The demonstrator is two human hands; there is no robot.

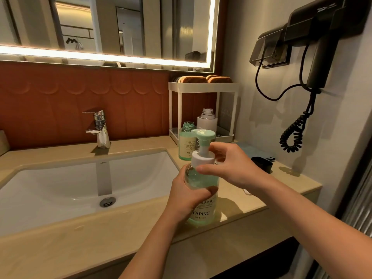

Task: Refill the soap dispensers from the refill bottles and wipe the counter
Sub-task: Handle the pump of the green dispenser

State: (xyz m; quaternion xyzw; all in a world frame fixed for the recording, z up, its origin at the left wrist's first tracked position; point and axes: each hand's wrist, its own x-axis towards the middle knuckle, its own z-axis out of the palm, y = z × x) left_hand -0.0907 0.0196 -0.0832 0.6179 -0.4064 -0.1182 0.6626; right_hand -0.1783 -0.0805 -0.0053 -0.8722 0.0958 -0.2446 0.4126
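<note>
While my left hand (187, 195) wraps the lower body of the dispenser (205, 181), fingers curled round its front and thumb behind, the bottle stands upright on the counter (251, 204) at the near right corner of the sink (60, 184). Its long axis runs straight up, leaning perhaps a touch toward me.

My right hand (231, 168) comes in from the right, above the left one. Its thumb presses the near side of the white collar (201, 158) and its fingers curl round the far side, below the green pump head (204, 135). So the collar sits right between thumb and fingers, and the right hand is the one on it. The left only braces the body below. Any twist has to turn about that upright axis, against the left hand's hold.

Green liquid fills the body nearly to the shoulder, so I judge this one is filled and the pump is going back on. I cannot tell the direction of the turn from here.

Just behind stands a green bottle (187, 141) with its neck open, and a white bottle (207, 121), also uncapped, behind that at the foot of the rack (203, 84). A blue cloth (247, 151) lies on the counter to their right, nearer my right hand, ready for the wipe.
</note>
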